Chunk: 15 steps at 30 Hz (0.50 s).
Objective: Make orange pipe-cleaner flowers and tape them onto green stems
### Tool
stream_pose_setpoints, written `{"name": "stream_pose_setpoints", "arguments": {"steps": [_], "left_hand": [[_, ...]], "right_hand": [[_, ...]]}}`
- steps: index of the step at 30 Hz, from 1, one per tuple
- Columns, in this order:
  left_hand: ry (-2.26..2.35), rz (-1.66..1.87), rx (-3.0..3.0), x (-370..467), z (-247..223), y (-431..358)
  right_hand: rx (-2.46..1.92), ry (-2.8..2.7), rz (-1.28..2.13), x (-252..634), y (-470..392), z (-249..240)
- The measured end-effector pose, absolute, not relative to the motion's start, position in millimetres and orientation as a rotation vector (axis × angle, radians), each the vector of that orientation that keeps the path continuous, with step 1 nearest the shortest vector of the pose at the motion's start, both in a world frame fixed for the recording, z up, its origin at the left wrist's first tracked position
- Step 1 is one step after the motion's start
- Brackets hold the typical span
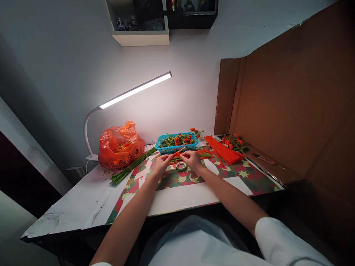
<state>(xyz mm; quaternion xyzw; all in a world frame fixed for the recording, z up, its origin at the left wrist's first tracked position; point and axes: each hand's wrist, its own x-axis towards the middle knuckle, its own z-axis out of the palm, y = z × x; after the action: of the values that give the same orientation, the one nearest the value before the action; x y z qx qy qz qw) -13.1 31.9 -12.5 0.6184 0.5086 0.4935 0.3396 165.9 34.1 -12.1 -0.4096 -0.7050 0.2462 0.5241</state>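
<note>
My left hand (pixel 163 162) and my right hand (pixel 192 160) are close together above the table, fingertips pinched. Between them runs an orange pipe cleaner (pixel 175 154), gripped at both sides. A thin pale stick (pixel 182 149) shows by my right fingertips; whether the pipe cleaner is wound on it I cannot tell. Just below my hands lies a roll of green tape (pixel 181 167). Green stems (pixel 205 156) and more orange strips lie behind my hands, partly covered by them. A fanned bundle of orange pipe cleaners (pixel 226 150) rests to the right.
Behind my hands stands a blue basket (pixel 166 150) of orange flowers. At left are an orange plastic bag (pixel 122 146), a bundle of green stems (pixel 133 165) and a lit lamp (pixel 135 90). More orange flowers (pixel 233 142) lie near the cardboard wall (pixel 283 99) at right.
</note>
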Motion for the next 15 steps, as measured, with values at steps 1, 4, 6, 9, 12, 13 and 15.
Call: {"name": "stream_pose_setpoints", "arguments": {"steps": [1,4,6,9,12,13,15], "left_hand": [[1.286,1.276,1.577,-13.3,-11.2,30.6],[1.12,1.194,1.541,-14.1,-7.3,26.1],[1.014,1.088,1.57,-15.4,-4.9,23.4],[0.97,0.902,1.667,-19.3,-2.4,20.5],[1.089,0.756,1.845,-24.4,-2.8,20.9],[1.135,0.725,1.896,-25.4,-3.6,21.8],[1.244,0.716,1.946,-25.1,-6.0,24.1]], "right_hand": [[-0.93,-1.628,0.733,167.6,36.2,-11.0],[-0.783,-1.599,1.103,177.7,42.3,-4.9],[-0.731,-1.664,1.253,186.6,45.4,-0.8],[-0.758,-1.782,1.27,197.0,47.0,1.2],[-0.878,-1.92,1.081,198.6,44.5,-1.7],[-0.931,-1.972,0.959,197.2,43.0,-3.0],[-1.041,-2.04,0.628,192.4,39.8,-4.7]]}}
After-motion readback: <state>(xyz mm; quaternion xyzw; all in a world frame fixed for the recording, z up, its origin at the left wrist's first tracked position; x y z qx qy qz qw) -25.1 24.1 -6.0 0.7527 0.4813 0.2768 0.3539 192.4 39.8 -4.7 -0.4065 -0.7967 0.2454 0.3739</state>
